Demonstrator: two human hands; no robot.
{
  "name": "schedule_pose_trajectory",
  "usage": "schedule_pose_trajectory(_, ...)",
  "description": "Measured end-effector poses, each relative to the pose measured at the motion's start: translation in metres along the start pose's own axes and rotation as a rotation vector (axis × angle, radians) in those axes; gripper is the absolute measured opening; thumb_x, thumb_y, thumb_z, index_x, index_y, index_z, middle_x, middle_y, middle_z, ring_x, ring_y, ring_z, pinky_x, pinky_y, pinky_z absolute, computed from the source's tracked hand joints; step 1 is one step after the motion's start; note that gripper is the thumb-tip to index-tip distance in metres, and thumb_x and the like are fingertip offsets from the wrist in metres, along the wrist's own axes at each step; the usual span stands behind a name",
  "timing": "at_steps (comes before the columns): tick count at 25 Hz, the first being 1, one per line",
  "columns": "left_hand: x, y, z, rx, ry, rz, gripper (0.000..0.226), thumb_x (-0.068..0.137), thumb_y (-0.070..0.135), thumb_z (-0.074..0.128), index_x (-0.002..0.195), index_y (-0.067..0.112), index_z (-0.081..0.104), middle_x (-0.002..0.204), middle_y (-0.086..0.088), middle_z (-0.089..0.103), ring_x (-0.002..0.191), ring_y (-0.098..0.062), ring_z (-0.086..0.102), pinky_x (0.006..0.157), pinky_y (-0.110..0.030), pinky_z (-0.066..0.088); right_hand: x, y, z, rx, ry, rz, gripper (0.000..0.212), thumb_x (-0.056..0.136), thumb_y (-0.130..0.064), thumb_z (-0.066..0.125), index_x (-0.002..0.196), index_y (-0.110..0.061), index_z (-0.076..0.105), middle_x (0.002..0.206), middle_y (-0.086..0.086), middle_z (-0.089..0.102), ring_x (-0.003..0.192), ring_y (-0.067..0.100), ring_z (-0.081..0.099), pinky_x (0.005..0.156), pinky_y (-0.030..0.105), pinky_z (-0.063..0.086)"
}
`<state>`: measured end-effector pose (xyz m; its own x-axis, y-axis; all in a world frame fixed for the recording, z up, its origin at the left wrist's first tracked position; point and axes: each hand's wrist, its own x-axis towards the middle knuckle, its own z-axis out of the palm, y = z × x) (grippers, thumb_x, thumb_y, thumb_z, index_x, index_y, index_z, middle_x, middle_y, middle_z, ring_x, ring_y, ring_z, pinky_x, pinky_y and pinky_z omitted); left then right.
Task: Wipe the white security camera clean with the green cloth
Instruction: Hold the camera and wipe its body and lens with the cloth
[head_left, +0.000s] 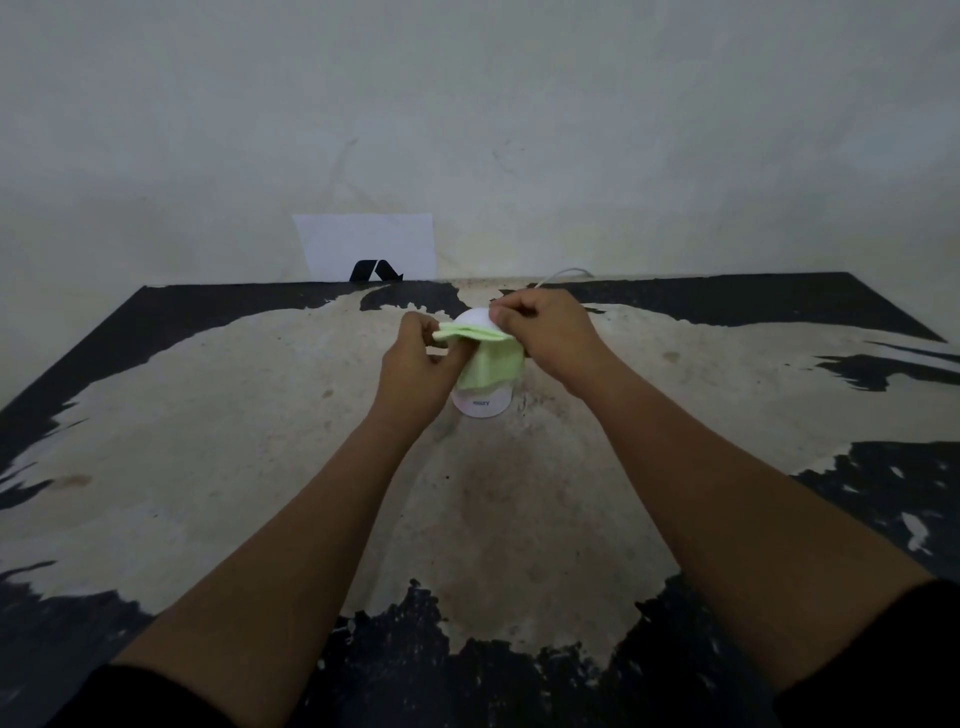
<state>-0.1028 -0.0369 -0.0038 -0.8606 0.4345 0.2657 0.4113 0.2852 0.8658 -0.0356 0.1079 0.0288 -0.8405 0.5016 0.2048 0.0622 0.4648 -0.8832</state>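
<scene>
The white security camera (483, 404) stands upright on the worn table, its round head partly showing above the cloth. A light green cloth (491, 364) is stretched across the camera's front and hangs down over its body. My left hand (421, 364) pinches the cloth's left edge. The cloth's right edge is pinched by my right hand (545, 332), which rests against the right side of the camera's head. The camera's lens is hidden by the cloth.
A white cable (563, 273) runs from behind the camera over the table's far edge. A white sheet with a black mark (370, 247) leans on the wall behind. The table (260, 415) has peeling black paint around a pale middle.
</scene>
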Motion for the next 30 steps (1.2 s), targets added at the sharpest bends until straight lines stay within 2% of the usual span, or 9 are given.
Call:
schedule_pose_trajectory(4,0.007,0.0,0.016,0.088,-0.02,0.036,0.051,0.07,0.044,0.073,0.102,0.018,0.042,0.103,-0.007,0.053,0.086,-0.021,0.055,0.06,-0.024,0.044,0.007,-0.001,-0.002,-0.001,-0.016,0.036,0.009,0.082,-0.027,0.068,0.085,-0.02,0.074,0.087,-0.004,0.072,0.086,0.015,0.066,0.084,0.038,0.056)
schedule_pose_trajectory(7,0.007,-0.01,0.02,0.124,-0.034,0.086,0.069,0.064,0.045,0.078,0.113,0.015,0.04,0.11,-0.011,0.052,0.094,-0.025,0.055,0.069,-0.032,0.048,0.007,0.001,-0.002,0.043,-0.043,0.041,0.006,0.082,-0.026,0.068,0.077,-0.024,0.07,0.087,-0.003,0.071,0.088,0.019,0.067,0.084,0.046,0.057)
schedule_pose_trajectory(9,0.007,-0.013,0.015,0.098,-0.085,0.093,0.074,0.065,0.039,0.08,0.121,0.016,0.039,0.112,-0.007,0.054,0.093,-0.023,0.058,0.071,-0.029,0.05,0.007,0.002,-0.001,0.097,-0.052,0.041,0.01,0.083,-0.024,0.068,0.073,-0.025,0.067,0.089,-0.001,0.07,0.093,0.024,0.067,0.081,0.051,0.058)
schedule_pose_trajectory(11,0.007,-0.012,0.006,0.092,-0.133,0.078,0.068,0.07,0.031,0.079,0.123,0.017,0.04,0.107,-0.003,0.056,0.087,-0.019,0.059,0.066,-0.021,0.048,0.006,0.002,0.0,0.112,-0.06,0.039,0.012,0.084,-0.023,0.067,0.073,-0.026,0.066,0.089,-0.002,0.069,0.095,0.026,0.066,0.08,0.053,0.058)
schedule_pose_trajectory(14,0.009,-0.008,-0.009,0.17,-0.201,0.102,0.051,0.078,0.023,0.072,0.121,0.02,0.044,0.101,-0.002,0.058,0.082,-0.018,0.06,0.066,-0.022,0.049,0.007,0.004,0.0,0.124,-0.066,0.038,0.01,0.085,-0.023,0.066,0.075,-0.024,0.065,0.095,0.003,0.069,0.097,0.026,0.065,0.082,0.053,0.057)
schedule_pose_trajectory(18,0.022,-0.007,-0.028,0.277,-0.285,0.101,0.034,0.086,0.035,0.062,0.116,0.024,0.05,0.099,0.001,0.06,0.086,-0.016,0.061,0.063,-0.019,0.046,0.006,0.008,0.004,0.103,-0.055,0.011,0.009,0.086,-0.029,0.064,0.077,-0.027,0.063,0.095,-0.003,0.067,0.097,0.023,0.064,0.087,0.053,0.055)
schedule_pose_trajectory(21,0.021,0.0,-0.025,0.231,-0.276,0.071,0.038,0.082,0.042,0.065,0.109,0.021,0.049,0.095,0.0,0.062,0.082,-0.016,0.062,0.06,-0.022,0.046,0.006,0.012,0.005,0.105,-0.047,-0.009,0.009,0.086,-0.032,0.063,0.077,-0.03,0.063,0.088,-0.006,0.065,0.093,0.021,0.064,0.087,0.051,0.055)
schedule_pose_trajectory(26,0.004,0.004,0.0,0.158,-0.128,0.088,0.057,0.07,0.039,0.077,0.108,0.014,0.043,0.092,-0.009,0.063,0.079,-0.024,0.061,0.067,-0.036,0.051,0.006,0.012,0.005,0.062,-0.028,-0.029,0.008,0.089,-0.027,0.061,0.084,-0.022,0.063,0.082,-0.009,0.061,0.077,0.007,0.056,0.077,0.033,0.048)
schedule_pose_trajectory(30,0.004,-0.002,-0.01,0.096,-0.165,0.047,0.046,0.075,0.035,0.073,0.111,0.018,0.048,0.098,-0.004,0.062,0.082,-0.019,0.064,0.063,-0.024,0.049,0.007,0.014,0.007,0.098,-0.047,-0.023,0.01,0.088,-0.03,0.061,0.078,-0.03,0.061,0.088,-0.005,0.064,0.095,0.023,0.063,0.086,0.049,0.056)
